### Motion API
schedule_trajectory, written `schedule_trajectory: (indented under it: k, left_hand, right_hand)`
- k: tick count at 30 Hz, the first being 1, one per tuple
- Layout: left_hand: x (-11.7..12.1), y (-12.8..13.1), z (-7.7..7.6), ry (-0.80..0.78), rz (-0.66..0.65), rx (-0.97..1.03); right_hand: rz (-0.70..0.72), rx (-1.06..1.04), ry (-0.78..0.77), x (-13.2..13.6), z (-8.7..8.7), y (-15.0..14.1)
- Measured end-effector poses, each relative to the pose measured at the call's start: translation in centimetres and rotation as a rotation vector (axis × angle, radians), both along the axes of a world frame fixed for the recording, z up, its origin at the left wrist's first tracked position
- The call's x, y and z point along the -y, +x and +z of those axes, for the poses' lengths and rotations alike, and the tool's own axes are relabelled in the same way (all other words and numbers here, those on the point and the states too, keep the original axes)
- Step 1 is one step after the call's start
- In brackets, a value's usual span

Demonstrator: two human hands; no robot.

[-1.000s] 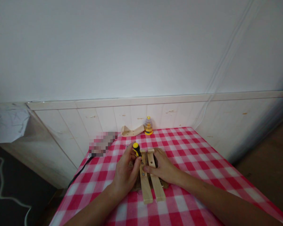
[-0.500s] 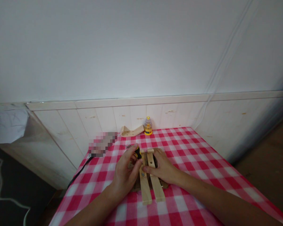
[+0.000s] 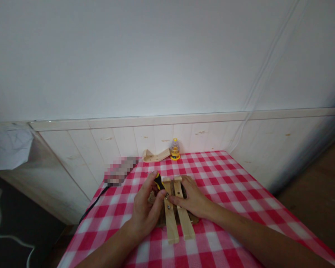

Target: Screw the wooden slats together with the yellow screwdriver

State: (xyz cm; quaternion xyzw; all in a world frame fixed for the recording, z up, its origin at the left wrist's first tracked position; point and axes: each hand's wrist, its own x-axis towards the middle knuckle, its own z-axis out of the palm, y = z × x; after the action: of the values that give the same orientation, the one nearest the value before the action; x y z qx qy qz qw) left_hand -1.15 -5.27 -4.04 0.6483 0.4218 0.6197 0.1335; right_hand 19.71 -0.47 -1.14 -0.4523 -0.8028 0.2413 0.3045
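Note:
My left hand (image 3: 146,206) is closed around a yellow and black screwdriver (image 3: 158,181), tilted to the left. The screwdriver's tip comes down by a metal screw (image 3: 166,195) on the left wooden slat (image 3: 171,223); whether it touches the screw is hard to tell. A second screw sits lower on this slat. Beside it lies the right wooden slat (image 3: 186,225), with a dark hole in it. My right hand (image 3: 194,197) grips this slat, thumb across the front and fingers behind its right side. Under both slats is a brown board (image 3: 195,219), mostly hidden.
Against the white panelled wall stand an angled wooden piece (image 3: 156,156) and a clear and yellow bit case (image 3: 175,150). A blurred-out item with a black strap (image 3: 95,201) lies at the left edge. A red and white checked cloth (image 3: 220,186) covers the table.
The screwdriver's handle has tipped to the left, and my left hand has shifted slightly left with it. My right hand keeps its hold.

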Motion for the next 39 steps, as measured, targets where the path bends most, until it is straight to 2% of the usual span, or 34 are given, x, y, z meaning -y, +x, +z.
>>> schedule_trajectory:
  k: [11,19,24,33,39]
  left_hand:
    - [0.3,-0.5,-0.9,-0.004,-0.091,-0.036]
    - [0.5,-0.2,0.5,0.057,-0.058,-0.161]
    - [0.3,0.2,0.4,0.083,0.005,-0.158]
    - [0.2,-0.1,0.6,-0.057,-0.138,-0.054]
    - [0.5,0.0,1.2,-0.074,-0.195,-0.071]
  right_hand:
    - [-0.018,0.01,0.0,-0.2,-0.3,-0.2]
    - [-0.001,0.02,-0.007,-0.3,-0.3,-0.2]
    - [0.005,0.001,-0.004,-0.4,-0.4,-0.1]
    - [-0.006,0.002,-0.016,-0.3,-0.5,-0.1]
    - [-0.014,0.015,-0.032,-0.2,-0.1,-0.2]
